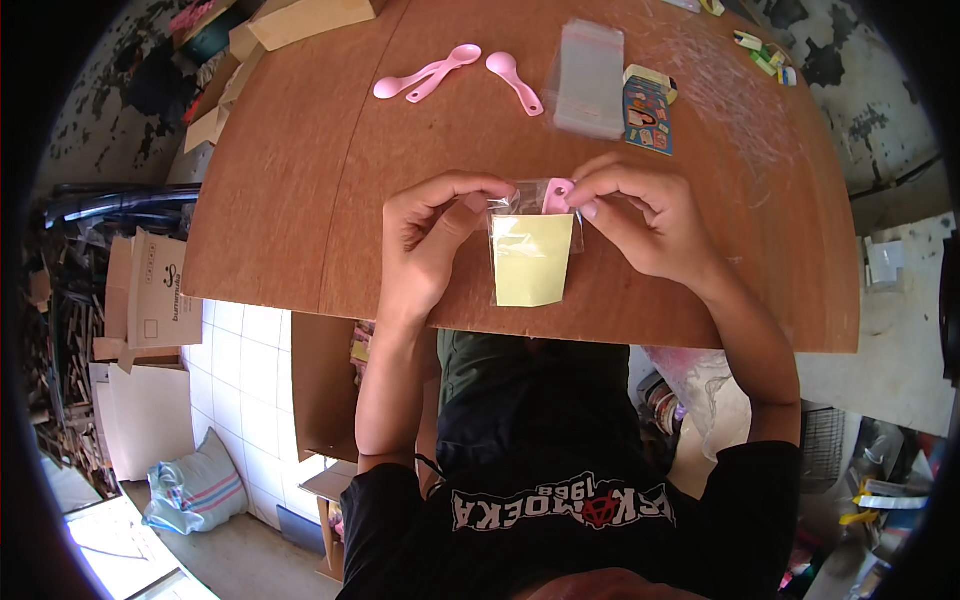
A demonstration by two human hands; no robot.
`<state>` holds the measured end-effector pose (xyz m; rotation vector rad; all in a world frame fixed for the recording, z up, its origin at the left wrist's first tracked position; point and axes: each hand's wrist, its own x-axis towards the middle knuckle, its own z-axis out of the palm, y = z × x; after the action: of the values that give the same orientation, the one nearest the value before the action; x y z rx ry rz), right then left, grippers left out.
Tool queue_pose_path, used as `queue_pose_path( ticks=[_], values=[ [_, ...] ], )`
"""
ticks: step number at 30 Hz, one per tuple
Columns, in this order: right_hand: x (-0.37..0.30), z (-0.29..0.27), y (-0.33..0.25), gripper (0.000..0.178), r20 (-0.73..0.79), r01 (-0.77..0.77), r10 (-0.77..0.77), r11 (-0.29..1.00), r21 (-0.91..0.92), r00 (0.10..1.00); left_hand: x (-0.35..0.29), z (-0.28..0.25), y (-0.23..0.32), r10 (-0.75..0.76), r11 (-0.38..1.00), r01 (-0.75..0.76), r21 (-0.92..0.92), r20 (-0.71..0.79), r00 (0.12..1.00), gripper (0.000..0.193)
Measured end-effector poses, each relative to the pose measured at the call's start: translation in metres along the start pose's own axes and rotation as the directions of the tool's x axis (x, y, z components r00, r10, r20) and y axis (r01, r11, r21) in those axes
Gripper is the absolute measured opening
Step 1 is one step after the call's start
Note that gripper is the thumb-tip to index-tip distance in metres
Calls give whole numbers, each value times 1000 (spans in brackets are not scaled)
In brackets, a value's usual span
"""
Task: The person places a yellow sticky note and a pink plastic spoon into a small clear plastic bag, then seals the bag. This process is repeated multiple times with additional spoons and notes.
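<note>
Left hand [430, 235]: thumb and forefinger pinching the clear bag's [504, 206] left corner!
Right hand [650, 215]: pinching its right side, by the pink handle [559, 197].
Clear bag: between hands, near table edge, yellow card [532, 262] inside.
Risk: uneven pulling could split thin film.
Writing: print on blue box [648, 117], far right; lettering across black shirt [555, 545], near; marked carton [160, 315], left.

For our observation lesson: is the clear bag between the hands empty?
Not empty: a yellow card shows through the film of the clear bag, with a pink handle above the card.
</note>
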<state>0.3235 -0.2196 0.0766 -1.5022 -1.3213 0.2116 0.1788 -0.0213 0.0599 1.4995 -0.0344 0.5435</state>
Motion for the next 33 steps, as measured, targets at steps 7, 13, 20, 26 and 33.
queue_pose_path(
  ticks=[7, 13, 20, 26, 33],
  values=[
    [-1, 3, -5, 12, 26, 7, -7, 1000, 3, 1000, -1, 9, -1, -40, 998, 45, 51, -97, 994, 14],
    [-1, 9, -3, 22, -50, 58, -62, 995, -77, 997, 0, 11, -4, -39, 998, 46, 50, -116, 992, 20],
    [-5, 19, 0, 30, -84, 29, -23, 997, 65, 996, -1, 6, -2, -34, 999, 36, 35, -82, 996, 33],
    [-12, 22, 2, 45, -36, -84, 90, 984, 154, 995, -13, 6, 2, -167, 981, 159, 107, 69, 984, 58],
    [-14, 31, -12, 60, 32, -200, 202, 917, 345, 979, -53, -3, 7, -212, 975, 210, 68, 23, 977, 56]
  ],
)
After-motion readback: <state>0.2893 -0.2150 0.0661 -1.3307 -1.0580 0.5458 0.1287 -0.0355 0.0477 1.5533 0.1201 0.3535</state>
